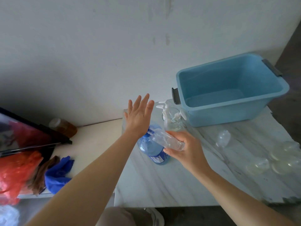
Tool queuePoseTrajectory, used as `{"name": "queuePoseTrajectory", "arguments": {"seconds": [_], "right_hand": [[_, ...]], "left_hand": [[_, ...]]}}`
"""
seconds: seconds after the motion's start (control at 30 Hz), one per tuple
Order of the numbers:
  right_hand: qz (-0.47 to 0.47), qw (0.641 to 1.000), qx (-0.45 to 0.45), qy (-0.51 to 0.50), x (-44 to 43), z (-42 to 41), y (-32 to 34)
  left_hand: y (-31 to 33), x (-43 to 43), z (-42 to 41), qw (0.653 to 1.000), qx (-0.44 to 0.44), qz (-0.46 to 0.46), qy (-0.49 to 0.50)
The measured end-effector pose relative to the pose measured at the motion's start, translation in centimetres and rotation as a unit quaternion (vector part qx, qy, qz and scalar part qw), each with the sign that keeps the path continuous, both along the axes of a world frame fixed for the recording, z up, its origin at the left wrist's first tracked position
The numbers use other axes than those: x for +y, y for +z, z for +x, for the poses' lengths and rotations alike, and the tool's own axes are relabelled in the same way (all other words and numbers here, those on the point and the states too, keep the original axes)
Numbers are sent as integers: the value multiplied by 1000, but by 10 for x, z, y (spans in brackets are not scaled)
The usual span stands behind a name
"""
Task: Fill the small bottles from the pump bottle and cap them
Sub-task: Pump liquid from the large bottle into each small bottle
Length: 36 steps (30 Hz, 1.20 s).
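Note:
A blue pump bottle (153,150) stands on the marbled table (162,181). My left hand (138,118) is flat, fingers straight, with the heel of the palm over the pump head. My right hand (184,149) grips a small clear bottle (164,138), tilted with its mouth at the pump's spout. A glass cup (172,121) behind holds white pump caps. Another small clear bottle (223,137) stands to the right, and several more (259,165) cluster at the table's right edge.
A light blue plastic tub (228,88) sits at the back right against the wall. On the lower surface to the left lie a blue cloth (57,173), a red plastic bag (14,175) and an amber jar (65,126).

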State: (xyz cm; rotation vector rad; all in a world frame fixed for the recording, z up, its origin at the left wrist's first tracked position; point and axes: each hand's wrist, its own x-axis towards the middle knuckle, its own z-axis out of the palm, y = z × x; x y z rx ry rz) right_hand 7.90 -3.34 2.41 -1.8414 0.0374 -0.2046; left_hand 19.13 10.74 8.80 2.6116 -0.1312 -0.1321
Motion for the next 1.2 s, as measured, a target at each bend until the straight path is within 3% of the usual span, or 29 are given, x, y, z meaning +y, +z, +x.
{"name": "queuePoseTrajectory", "arguments": {"seconds": [0.3,0.47,0.67,1.2], "right_hand": [[4,1000,11,2,1,-1,-4],[17,1000,2,-12,5,-4,4],[-14,1000,-16,-7,0,0,12],[10,1000,7,4,3,2,-10]], "left_hand": [[-3,0,-1,1000,4,8,2],[7,0,1,999,-16,-40,12],[17,2,1,1000,-26,-7,-14],[-6,1,0,1000,2,-8,2]]}}
